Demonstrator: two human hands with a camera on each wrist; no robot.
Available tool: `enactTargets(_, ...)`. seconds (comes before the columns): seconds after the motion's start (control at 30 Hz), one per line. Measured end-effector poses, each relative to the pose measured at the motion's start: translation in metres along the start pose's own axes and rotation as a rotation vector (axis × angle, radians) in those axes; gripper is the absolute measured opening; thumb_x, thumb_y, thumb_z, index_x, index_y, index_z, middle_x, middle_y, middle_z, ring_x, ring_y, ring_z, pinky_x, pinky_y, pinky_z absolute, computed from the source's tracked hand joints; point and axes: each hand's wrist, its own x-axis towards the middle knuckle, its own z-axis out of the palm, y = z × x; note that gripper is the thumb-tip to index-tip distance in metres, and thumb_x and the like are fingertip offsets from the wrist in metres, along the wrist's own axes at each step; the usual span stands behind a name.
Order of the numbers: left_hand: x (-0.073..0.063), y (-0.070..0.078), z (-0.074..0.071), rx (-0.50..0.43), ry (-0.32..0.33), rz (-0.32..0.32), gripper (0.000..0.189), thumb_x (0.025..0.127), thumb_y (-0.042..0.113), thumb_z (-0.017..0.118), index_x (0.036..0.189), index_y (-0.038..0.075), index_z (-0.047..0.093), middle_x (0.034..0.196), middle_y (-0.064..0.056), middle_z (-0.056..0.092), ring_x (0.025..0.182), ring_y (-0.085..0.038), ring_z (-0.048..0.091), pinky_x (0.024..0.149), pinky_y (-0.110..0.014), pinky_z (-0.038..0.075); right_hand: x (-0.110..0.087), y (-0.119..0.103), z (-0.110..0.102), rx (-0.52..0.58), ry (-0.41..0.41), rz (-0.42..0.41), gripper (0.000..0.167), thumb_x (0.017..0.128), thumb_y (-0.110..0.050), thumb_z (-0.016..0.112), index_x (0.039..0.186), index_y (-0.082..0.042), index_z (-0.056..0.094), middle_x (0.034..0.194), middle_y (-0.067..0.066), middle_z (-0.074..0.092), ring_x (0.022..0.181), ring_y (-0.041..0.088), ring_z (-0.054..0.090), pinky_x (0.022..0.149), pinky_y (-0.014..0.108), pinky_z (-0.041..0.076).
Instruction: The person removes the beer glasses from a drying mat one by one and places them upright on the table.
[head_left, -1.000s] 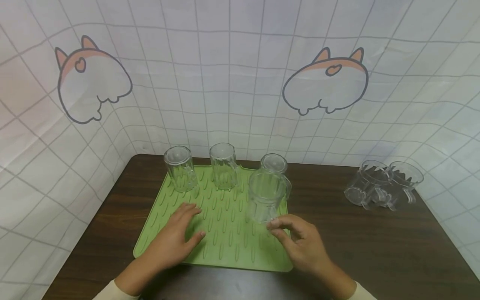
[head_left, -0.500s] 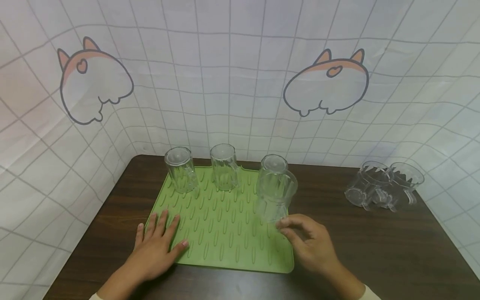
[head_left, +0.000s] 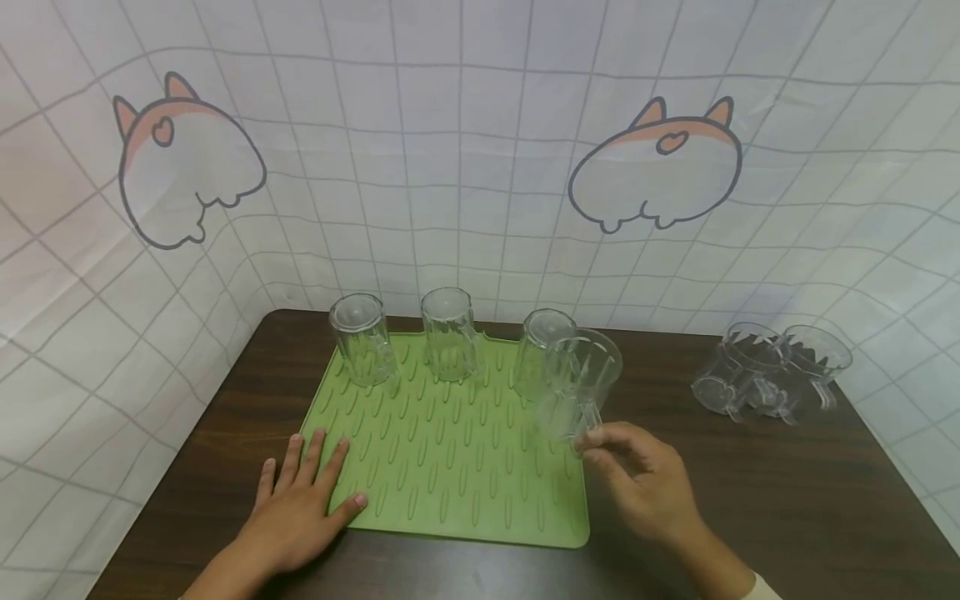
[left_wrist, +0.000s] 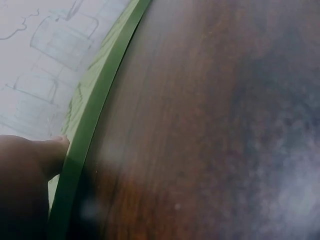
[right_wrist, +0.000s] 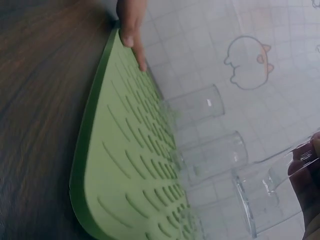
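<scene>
My right hand (head_left: 641, 475) pinches the handle of a clear mug (head_left: 588, 371) between thumb and fingertips. The mug is held above the right side of the green ridged mat (head_left: 450, 475), its wide end up and leaning right. In the right wrist view, the same mug (right_wrist: 265, 195) shows beside the dark fingers. My left hand (head_left: 300, 500) rests with spread fingers on the mat's front left part. Along the mat's back stand three clear mugs: a left one (head_left: 365, 350), a middle one (head_left: 450, 337) and a right one (head_left: 531, 362), partly behind the held mug.
More clear mugs (head_left: 810, 367) stand close together at the right of the dark wooden table (head_left: 750, 500), overlapping so their number is hard to tell. A white grid-patterned cloth (head_left: 480, 167) with cartoon drawings hangs behind and at both sides.
The right hand has moved to the right with the mug, which has tilted. The left hand has moved left and towards the person, and its fingers have spread onto the mat.
</scene>
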Motion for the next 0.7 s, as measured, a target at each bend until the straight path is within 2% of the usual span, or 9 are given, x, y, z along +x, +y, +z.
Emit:
enactTargets(0.3, -0.002, 0.001, 0.000, 0.033, 0.017, 0.006, 0.091, 0.099, 0.075, 0.036, 0.164, 0.013, 0.025, 0.168, -0.024, 0.004, 0.152, -0.050, -0.006, 0.111, -0.076, -0.003, 0.000, -0.002, -0.020, -0.084, 0.026, 0.052, 0.031, 0.082, 0.030, 0.063, 0.105, 0.010, 0.062, 0.101, 0.009, 0.074, 0.096, 0.011, 0.071, 0.084, 0.022, 0.057)
enactTargets(0.43, -0.002, 0.001, 0.000, 0.030, 0.017, 0.011, 0.091, 0.098, 0.076, 0.034, 0.164, 0.013, 0.024, 0.168, -0.025, 0.004, 0.152, -0.051, -0.005, 0.111, -0.076, -0.002, -0.001, -0.004, -0.027, -0.074, 0.032, 0.040, 0.029, 0.084, 0.029, 0.063, 0.107, 0.012, 0.061, 0.102, 0.012, 0.074, 0.096, 0.013, 0.071, 0.085, 0.021, 0.056)
enactTargets(0.7, -0.001, 0.001, 0.001, 0.030, 0.027, 0.011, 0.091, 0.099, 0.076, 0.034, 0.164, 0.014, 0.024, 0.168, -0.024, 0.006, 0.152, -0.050, -0.004, 0.111, -0.076, -0.002, -0.003, -0.003, -0.041, -0.041, 0.087, 0.034, 0.030, 0.080, 0.033, 0.061, 0.105, 0.016, 0.061, 0.102, 0.013, 0.074, 0.097, 0.014, 0.072, 0.086, 0.020, 0.056)
